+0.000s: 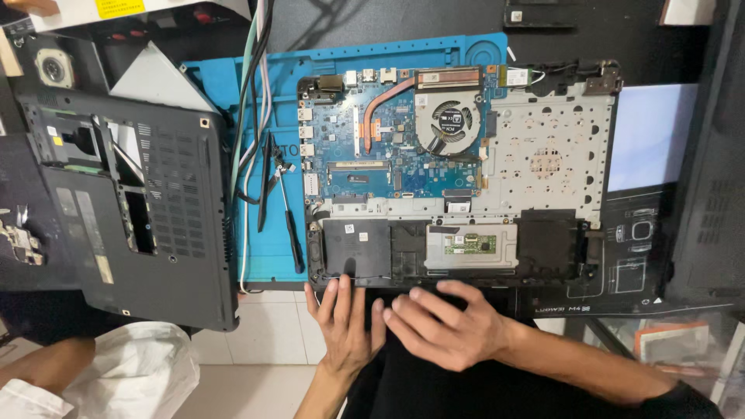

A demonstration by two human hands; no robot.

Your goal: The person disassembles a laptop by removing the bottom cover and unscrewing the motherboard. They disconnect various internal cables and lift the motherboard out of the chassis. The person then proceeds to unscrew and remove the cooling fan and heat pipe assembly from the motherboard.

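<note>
We rested our left hand point(345, 326) and right hand point(446, 326), fingers flat and holding nothing, gently at the opened laptop's point(458, 178) bottom edge.

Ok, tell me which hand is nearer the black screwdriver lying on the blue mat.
Left. The left hand rests at the opened laptop's front-left corner, just below and right of the screwdriver. The right hand lies further right, along the front edge.

A detached bottom cover point(147, 202), screwdriver point(290, 217) and white bag point(147, 372) lie left.
</note>
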